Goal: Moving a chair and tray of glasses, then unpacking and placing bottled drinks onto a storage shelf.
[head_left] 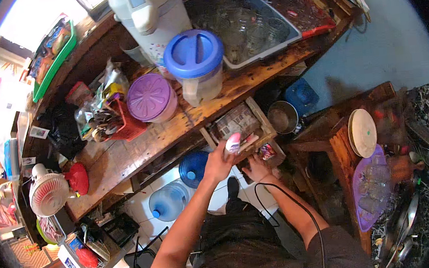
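Bottle (233,143) over the open drawer (260,114), pinched in the left grip (219,163).
Small, pink and white, it is above printed paper (235,122) in the drawer. The right grip (258,170) is by the drawer's front; whether spread or pressed together, I cannot tell. On the surface (113,167), a grey tub (264,55) holds clear glasses (255,34); a purple tray (359,187) at right holds more glassware (372,192).
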`<action>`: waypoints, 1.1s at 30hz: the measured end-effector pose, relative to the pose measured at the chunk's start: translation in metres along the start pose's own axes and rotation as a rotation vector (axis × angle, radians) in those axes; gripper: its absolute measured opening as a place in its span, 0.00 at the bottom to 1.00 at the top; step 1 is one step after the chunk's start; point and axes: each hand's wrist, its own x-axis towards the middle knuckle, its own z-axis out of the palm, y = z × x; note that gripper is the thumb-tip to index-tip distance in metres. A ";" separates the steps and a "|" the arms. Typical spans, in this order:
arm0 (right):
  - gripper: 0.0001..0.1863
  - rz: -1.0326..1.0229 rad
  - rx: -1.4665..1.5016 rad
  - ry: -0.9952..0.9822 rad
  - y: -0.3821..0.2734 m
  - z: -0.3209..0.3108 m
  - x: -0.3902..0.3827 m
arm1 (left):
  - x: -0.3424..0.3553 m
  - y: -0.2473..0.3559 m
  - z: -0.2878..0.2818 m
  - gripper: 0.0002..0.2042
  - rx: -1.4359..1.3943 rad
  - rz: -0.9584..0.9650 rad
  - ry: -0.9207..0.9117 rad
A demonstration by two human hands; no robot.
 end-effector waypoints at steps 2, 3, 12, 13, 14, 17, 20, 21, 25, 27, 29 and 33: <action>0.33 -0.036 0.039 0.117 -0.003 0.009 0.002 | 0.022 -0.010 0.017 0.20 0.147 0.142 -0.033; 0.33 -0.034 0.035 0.114 -0.005 0.011 0.001 | 0.029 -0.013 0.021 0.21 0.119 0.267 -0.029; 0.27 -0.169 -0.028 0.144 -0.002 -0.002 0.019 | -0.053 -0.024 -0.064 0.08 0.143 0.363 0.223; 0.27 -0.138 -0.152 0.189 -0.009 -0.002 0.023 | -0.073 -0.038 -0.080 0.06 0.133 0.285 0.277; 0.29 -0.221 -0.204 0.167 -0.020 -0.016 0.029 | -0.092 -0.052 -0.096 0.07 0.127 0.226 0.346; 0.29 -0.025 -0.011 0.052 -0.039 -0.015 0.055 | -0.140 -0.085 -0.143 0.09 0.106 0.105 0.589; 0.28 -0.123 -0.020 0.123 -0.062 -0.024 0.090 | -0.168 -0.107 -0.190 0.10 0.105 0.013 0.748; 0.29 -0.058 -0.026 0.078 -0.055 -0.019 0.107 | -0.168 -0.113 -0.208 0.10 0.112 -0.005 0.830; 0.33 -0.013 -0.169 0.044 -0.065 -0.029 0.142 | -0.135 -0.129 -0.288 0.13 0.183 -0.017 1.040; 0.31 -0.118 -0.147 0.129 -0.084 -0.023 0.131 | -0.110 -0.144 -0.337 0.19 0.363 0.068 1.108; 0.24 -0.269 -0.016 0.265 -0.126 -0.021 0.101 | -0.088 -0.148 -0.384 0.26 0.544 0.084 1.158; 0.23 -0.331 0.175 0.130 -0.157 -0.005 0.036 | -0.035 -0.167 -0.458 0.38 0.584 -0.028 1.312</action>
